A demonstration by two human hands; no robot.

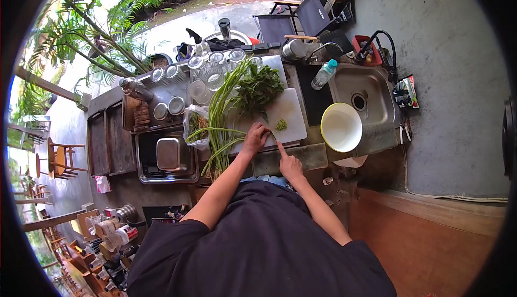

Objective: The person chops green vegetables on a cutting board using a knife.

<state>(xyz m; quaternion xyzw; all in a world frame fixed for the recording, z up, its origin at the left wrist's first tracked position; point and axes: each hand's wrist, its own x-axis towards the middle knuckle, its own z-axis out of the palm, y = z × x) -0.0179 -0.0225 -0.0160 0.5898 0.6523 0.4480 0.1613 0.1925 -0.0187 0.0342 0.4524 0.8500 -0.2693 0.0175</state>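
On the white cutting board (293, 115), my left hand (255, 139) presses with bent fingers on the ends of some long green beans (223, 132). My right hand (291, 167) is closed round a knife, its index finger stretched forward along the top; the handle is hidden in the palm and little of the blade shows. Just beyond the fingertips lies a small heap of chopped green pieces (281, 124). A bunch of leafy greens (259, 88) rests at the far side of the board. More beans trail over the left edge, beside a clear plastic bag (196, 127).
A white bowl with a yellow-green rim (341, 128) stands right of the board, near the sink (381, 89) and a teal-capped bottle (325, 74). Several glass jars (211, 75) stand behind the beans. A metal tray (141, 159) holding a steel container (175, 153) sits left.
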